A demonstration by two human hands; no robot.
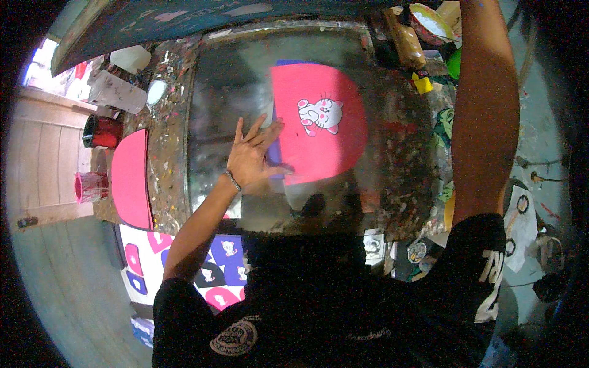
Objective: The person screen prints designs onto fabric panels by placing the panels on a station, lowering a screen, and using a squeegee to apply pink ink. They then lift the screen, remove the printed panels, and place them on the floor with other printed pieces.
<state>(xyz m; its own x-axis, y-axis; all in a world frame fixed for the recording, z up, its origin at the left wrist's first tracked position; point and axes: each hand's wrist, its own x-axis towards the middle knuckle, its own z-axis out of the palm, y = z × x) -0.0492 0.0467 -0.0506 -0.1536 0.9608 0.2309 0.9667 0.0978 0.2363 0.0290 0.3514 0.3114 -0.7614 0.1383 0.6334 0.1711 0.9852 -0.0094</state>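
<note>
A pink rounded sheet (328,153) printed with a white cartoon cat lies on a glossy grey board (221,73), over a purple piece (297,62) that shows along its top and left edges. My left hand (256,152), a bracelet at the wrist, is spread at the pink sheet's left edge, with fingertips and thumb touching it and the purple piece. My right forearm (481,122) reaches up out of the top of the picture, beside a dark raised panel (202,13); my right hand is out of view.
A pink stack (130,178), paint containers (99,130) and jugs (116,92) stand left. Below them lie printed pink, purple and black pieces (227,248). At right are a bowl (431,24), brown roll (405,38), yellow object (422,83) and green rags (445,132).
</note>
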